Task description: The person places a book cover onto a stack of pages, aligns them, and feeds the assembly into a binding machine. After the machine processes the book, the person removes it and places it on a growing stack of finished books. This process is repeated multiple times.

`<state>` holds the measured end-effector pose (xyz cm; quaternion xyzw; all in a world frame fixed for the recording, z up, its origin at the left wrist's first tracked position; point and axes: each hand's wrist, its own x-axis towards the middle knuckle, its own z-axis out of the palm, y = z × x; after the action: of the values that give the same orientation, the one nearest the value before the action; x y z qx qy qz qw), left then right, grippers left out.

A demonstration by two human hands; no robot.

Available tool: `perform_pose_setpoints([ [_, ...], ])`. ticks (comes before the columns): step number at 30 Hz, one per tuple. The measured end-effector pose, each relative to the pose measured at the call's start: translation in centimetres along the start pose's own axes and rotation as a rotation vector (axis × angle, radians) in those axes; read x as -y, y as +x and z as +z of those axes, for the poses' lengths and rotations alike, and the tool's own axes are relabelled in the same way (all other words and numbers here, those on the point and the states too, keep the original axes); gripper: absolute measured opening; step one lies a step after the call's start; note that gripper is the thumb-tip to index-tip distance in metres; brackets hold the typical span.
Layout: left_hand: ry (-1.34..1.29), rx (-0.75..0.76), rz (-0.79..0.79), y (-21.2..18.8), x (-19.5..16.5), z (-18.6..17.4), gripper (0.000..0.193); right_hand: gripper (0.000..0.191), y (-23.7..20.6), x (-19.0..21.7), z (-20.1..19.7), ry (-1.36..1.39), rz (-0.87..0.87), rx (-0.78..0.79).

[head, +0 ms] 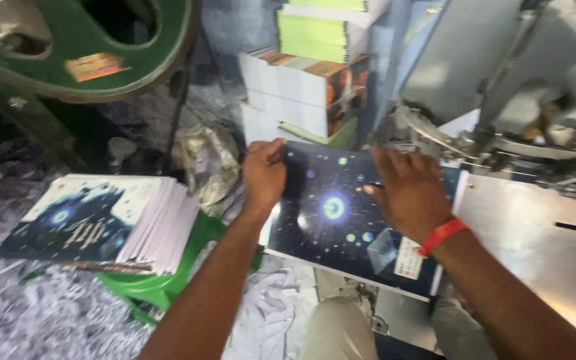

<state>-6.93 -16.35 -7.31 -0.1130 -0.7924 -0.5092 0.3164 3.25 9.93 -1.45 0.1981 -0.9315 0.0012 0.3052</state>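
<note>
left hand grips dark booklet edge | right hand flat on it

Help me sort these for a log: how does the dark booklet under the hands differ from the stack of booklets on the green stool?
The dark booklet is a single copy lying on the metal machine table; the stack is many copies piled on the green stool. The left hand grips the booklet's edge and the right hand lies flat on it; no hand touches the stack. Both show the same dark, starry cover.
</note>
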Motion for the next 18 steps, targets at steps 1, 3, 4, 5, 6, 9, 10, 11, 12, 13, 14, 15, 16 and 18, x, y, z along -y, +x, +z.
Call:
perform_pose_setpoints([
  [1,-0.017,-0.002,0.005,-0.1,0.0,0.1,0.048,0.069,-0.1,-0.1,0.0,-0.021,-0.018,-0.022],
  [3,-0.049,0.0,0.018,0.0,-0.1,0.0,0.045,0.069,-0.4,-0.1,-0.1,0.01,-0.013,-0.026],
  [4,-0.015,-0.002,0.013,0.1,-0.3,0.0,0.043,0.068,-0.4,-0.1,-0.1,0.029,-0.013,-0.032],
  [5,0.021,-0.007,0.008,0.2,-0.5,0.0,0.041,0.068,-0.4,0.0,-0.2,0.044,0.004,-0.032],
  [6,0.061,-0.013,0.002,0.3,-0.8,0.0,0.039,0.068,-0.4,0.1,-0.3,0.061,0.018,-0.034],
  [9,0.126,-0.014,-0.022,0.6,-1.7,0.2,0.035,0.068,-0.5,0.6,-0.6,0.076,0.021,-0.181],
  [10,0.11,-0.009,-0.034,0.7,-1.9,0.2,0.036,0.067,-0.8,0.6,-0.8,0.074,0.015,-0.256],
  [11,0.093,-0.004,-0.048,0.7,-2.1,0.1,0.038,0.061,-1.3,0.5,-1.0,0.161,0.068,-0.274],
  [12,0.077,0.001,-0.065,0.7,-2.2,0.1,0.039,0.056,-2.2,0.6,-1.2,0.251,0.12,-0.289],
  [13,0.097,0.011,-0.061,0.7,-2.3,0.0,0.039,0.05,-3.2,0.8,-1.4,0.344,0.174,-0.301],
  [14,0.117,0.019,-0.057,0.7,-2.3,-0.1,0.04,0.047,-4.5,0.9,-1.5,0.33,0.286,-0.339],
  [15,0.136,0.025,-0.053,0.7,-2.3,-0.2,0.04,0.044,-5.6,0.5,-1.7,0.315,0.396,-0.378],
  [16,0.126,0.022,-0.052,0.7,-2.3,-0.3,0.04,0.042,-6.4,0.0,-1.8,0.405,0.537,-0.411],
  [18,0.099,0.013,-0.053,0.7,-2.3,-0.3,0.041,0.037,-7.8,-1.4,-2.0,0.58,0.817,-0.473],
])
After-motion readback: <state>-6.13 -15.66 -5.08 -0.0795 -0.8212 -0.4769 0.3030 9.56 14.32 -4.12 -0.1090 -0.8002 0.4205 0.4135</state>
